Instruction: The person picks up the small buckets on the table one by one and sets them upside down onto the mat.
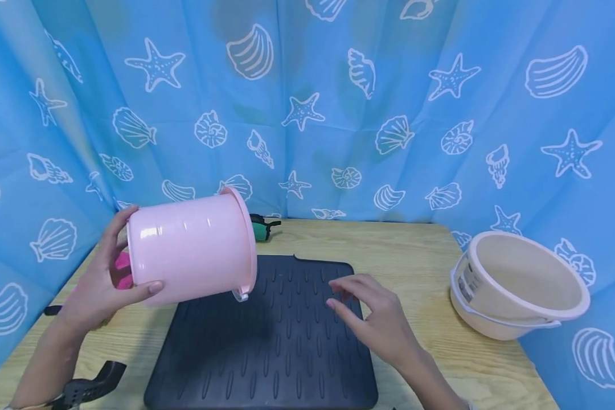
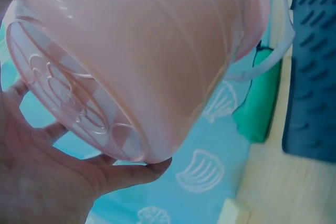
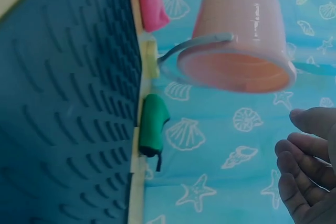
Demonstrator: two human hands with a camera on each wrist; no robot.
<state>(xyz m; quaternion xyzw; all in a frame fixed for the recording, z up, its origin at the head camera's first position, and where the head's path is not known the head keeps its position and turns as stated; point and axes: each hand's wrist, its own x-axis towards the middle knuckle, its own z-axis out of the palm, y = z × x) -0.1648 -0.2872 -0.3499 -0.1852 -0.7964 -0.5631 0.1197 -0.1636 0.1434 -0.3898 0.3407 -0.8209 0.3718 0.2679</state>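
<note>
Pink bucket (image 1: 192,247) is in the air over the far-left part of the black mat (image 1: 266,353), tipped on its side, mouth facing right. Left hand (image 1: 94,285) grips it round the base end, thumb on the near wall. Right hand (image 1: 376,319) holds nothing; fingers bent loosely, narrow gap to the thumb, well apart from the rim.

Handling, by judgement: thin plastic, light, fairly stiff, some flex in the wall. Glossy, so likely slick; not fragile. Best second hold is the rim (the handle (image 2: 262,69) hangs loose and would swing).

Surface: wood-look table (image 1: 405,245); the mat is ribbed, should give grip. Green bundle (image 1: 262,229) at the far edge, pink item (image 1: 124,270) towards the left edge, beige bucket (image 1: 502,313) by the right edge. Blue shell-print curtain (image 1: 307,148) hangs behind and along both sides.
</note>
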